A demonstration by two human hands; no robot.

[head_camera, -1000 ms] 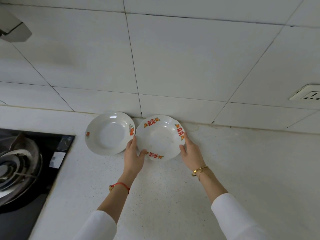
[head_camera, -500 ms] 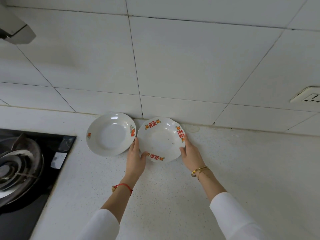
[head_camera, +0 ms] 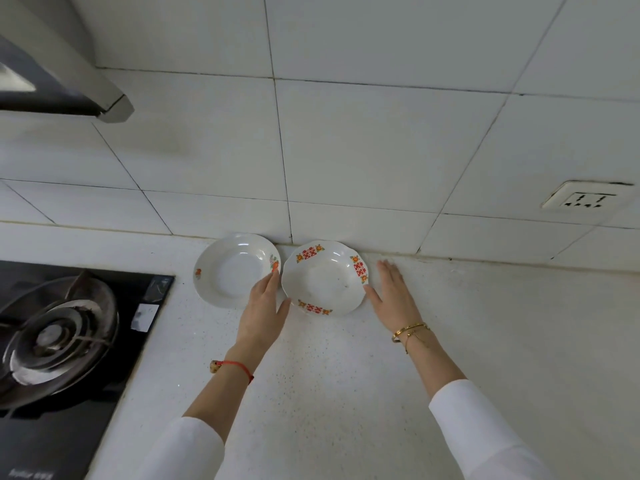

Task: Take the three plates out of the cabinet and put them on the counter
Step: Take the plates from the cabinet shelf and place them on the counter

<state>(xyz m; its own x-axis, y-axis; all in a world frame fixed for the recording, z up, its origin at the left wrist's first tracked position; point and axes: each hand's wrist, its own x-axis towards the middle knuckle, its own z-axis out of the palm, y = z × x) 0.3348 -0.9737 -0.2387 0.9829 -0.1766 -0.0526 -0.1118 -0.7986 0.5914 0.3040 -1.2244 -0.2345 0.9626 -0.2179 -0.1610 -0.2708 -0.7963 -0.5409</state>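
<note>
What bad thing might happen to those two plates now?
1. The left hand lies right between the round plate and the scalloped plate; pulling back carelessly might knock them together and chip a rim.
2. A third plate is still to come, and the gas stove sits close by, so the best room is probably on the right.

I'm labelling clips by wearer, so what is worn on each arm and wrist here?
Both arms have white sleeves pushed up the forearm. The left hand has a thin red cord with a small bead at the wrist. The right hand has a gold bangle and a finer gold chain beside it. No gloves or rings show.
</note>
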